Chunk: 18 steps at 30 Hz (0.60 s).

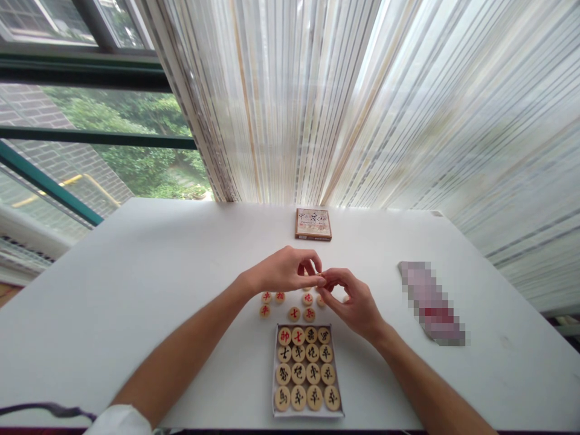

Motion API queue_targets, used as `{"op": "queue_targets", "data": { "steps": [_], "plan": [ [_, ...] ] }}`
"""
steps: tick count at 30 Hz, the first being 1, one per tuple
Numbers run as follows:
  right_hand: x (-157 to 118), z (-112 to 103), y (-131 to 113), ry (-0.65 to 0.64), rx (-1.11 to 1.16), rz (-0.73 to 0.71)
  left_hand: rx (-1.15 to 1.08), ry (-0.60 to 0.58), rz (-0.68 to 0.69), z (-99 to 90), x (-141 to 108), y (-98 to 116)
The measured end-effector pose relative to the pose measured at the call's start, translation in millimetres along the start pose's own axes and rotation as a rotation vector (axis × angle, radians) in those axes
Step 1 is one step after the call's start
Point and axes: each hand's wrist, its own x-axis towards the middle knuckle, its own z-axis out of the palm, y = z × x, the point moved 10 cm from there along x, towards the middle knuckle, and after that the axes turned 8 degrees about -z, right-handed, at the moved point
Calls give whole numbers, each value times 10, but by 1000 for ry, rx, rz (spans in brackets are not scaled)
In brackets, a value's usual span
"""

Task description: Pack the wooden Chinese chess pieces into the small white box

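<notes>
Toward eight o'clock from my fingertips (321,281), loose red-marked pieces (264,310) lie face up on the white table (181,254), apparently spread so each character reads. My left hand (287,269) hangs above, thumb and fingers curled toward the right; whether they pinch anything, I cannot tell. At six o'clock the tray (309,414) holds sixteen seated pieces (298,353), its walls likely keeping rows square; at twelve stands the printed box (313,225), presumably aside for room. My right hand (356,305) has bent fingertips, grasp likewise unconfirmed. At three lies a pixelated item (430,299).
</notes>
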Motion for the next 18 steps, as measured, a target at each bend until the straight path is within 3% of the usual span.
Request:
{"op": "queue_targets", "data": {
  "steps": [9,18],
  "plan": [
    [-10,-20,-2,15,-102,2,52,66,-37,2,12,-12],
    [-7,-11,-12,12,-100,-6,34,53,-27,8,7,8]
  ]
}}
